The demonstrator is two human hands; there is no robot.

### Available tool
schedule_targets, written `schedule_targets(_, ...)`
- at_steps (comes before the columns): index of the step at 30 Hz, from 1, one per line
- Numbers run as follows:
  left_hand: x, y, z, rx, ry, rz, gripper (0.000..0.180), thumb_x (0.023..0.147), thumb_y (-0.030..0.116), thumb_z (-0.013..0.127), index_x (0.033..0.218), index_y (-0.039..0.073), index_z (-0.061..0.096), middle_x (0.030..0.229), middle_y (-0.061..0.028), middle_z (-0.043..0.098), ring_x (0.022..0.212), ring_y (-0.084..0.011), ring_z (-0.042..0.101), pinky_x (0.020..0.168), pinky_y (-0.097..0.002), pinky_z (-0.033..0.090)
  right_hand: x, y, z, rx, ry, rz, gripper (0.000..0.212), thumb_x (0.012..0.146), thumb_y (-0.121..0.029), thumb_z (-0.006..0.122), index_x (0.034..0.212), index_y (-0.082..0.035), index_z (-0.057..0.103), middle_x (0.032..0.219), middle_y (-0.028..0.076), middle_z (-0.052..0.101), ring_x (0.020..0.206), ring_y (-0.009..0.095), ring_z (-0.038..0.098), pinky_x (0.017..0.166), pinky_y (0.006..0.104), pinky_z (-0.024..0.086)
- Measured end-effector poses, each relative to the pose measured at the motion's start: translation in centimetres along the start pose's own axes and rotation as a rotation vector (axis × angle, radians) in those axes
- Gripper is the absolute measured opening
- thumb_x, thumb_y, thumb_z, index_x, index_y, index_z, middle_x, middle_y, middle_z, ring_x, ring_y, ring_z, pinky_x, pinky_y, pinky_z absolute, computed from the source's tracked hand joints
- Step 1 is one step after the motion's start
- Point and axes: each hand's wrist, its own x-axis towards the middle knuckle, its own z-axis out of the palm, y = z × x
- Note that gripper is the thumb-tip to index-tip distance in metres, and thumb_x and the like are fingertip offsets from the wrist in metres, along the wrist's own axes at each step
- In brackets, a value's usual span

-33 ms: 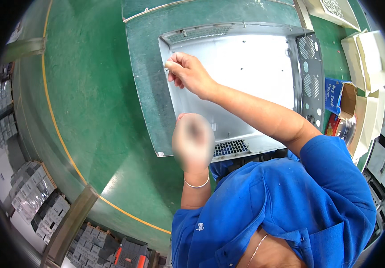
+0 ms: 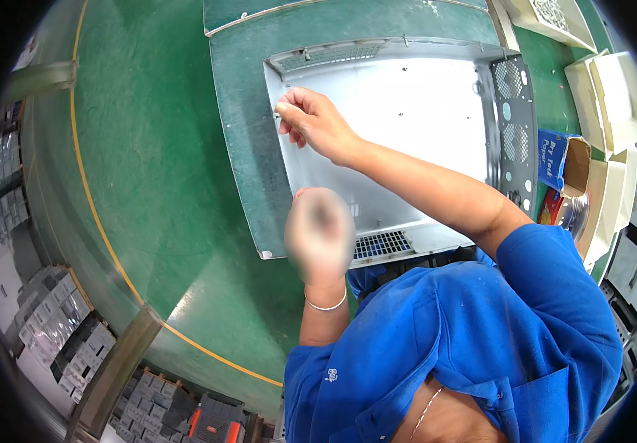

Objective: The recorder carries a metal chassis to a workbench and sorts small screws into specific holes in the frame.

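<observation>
Open-topped silver sheet-metal case on green tabletop; right hand at left rim, thumb and forefinger together, left hand blurred, grip unclear; seemingly rim work, wanting steady fingertips next.

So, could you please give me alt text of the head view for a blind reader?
A person's curled right hand is at the left edge of an open sheet-metal enclosure  on a green worktable; the left hand, blurred, is near the enclosure's lower left corner. Cream bins and a blue carton stand to the right.
</observation>
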Motion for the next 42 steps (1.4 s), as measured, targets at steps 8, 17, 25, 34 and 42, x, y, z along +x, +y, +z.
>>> schedule_targets(8, -1.0, 0.5, 0.1, -0.007, -0.015, 0.033, 0.019, 0.087, 0.018, 0.042, 0.08, 0.003, 0.052, 0.069, -0.0075, 0.05, 0.051, -0.0131, 0.044, 0.034, -0.0192, 0.035, -0.3, 0.6, -0.2, -0.01, 0.004, -0.019, 0.01, 0.083, -0.014, 0.05, 0.08, -0.004, 0.05, 0.066, 0.003, 0.055, 0.053, 0.007, 0.05, 0.047, 0.0215, 0.044)
schedule_targets(17, -1.3, 0.8, 0.1, -0.022, -0.043, 0.059, 0.018, 0.086, 0.018, 0.043, 0.081, 0.002, 0.051, 0.069, -0.0079, 0.05, 0.051, -0.0129, 0.044, 0.034, -0.0189, 0.034, 0.4, 0.5, 0.8, -0.093, 0.086, 0.074, 0.026, 0.084, -0.026, 0.049, 0.065, -0.009, 0.048, 0.054, 0.002, 0.051, 0.044, 0.006, 0.042, 0.039, 0.0201, 0.033)
schedule_targets(25, -1.7, 1.2, -0.2, -0.043, -0.06, 0.073, 0.018, 0.086, 0.017, 0.042, 0.081, 0.002, 0.05, 0.07, -0.0083, 0.049, 0.052, -0.013, 0.044, 0.034, -0.0195, 0.035, 0.3, 0.4, -0.3, -0.043, -0.055, 0.142, 0.028, 0.086, -0.028, 0.046, 0.066, -0.009, 0.05, 0.057, 0.0, 0.049, 0.043, 0.006, 0.039, 0.038, 0.0199, 0.031)
schedule_targets(34, -2.7, 2.8, -1.9, -0.141, -0.095, 0.178, 0.02, 0.087, 0.017, 0.04, 0.083, 0.0, 0.05, 0.071, -0.0087, 0.048, 0.054, -0.0146, 0.044, 0.034, -0.0202, 0.036, 1.4, 4.0, -3.4, -1.195, -0.109, -0.315, 0.013, 0.075, -0.014, 0.057, 0.087, -0.009, 0.057, 0.09, 0.009, 0.054, 0.081, 0.028, 0.057, 0.067, 0.0386, 0.046)
schedule_targets(42, -3.3, 3.7, -3.1, -0.296, -0.073, 0.156, 0.019, 0.087, 0.015, 0.039, 0.083, -0.001, 0.05, 0.071, -0.0091, 0.048, 0.055, -0.0142, 0.043, 0.035, -0.0205, 0.035, 0.2, 4.5, -4.0, -1.332, -0.147, -0.267, 0.01, 0.074, -0.01, 0.055, 0.084, -0.009, 0.057, 0.088, 0.009, 0.055, 0.079, 0.029, 0.057, 0.067, 0.038, 0.045)
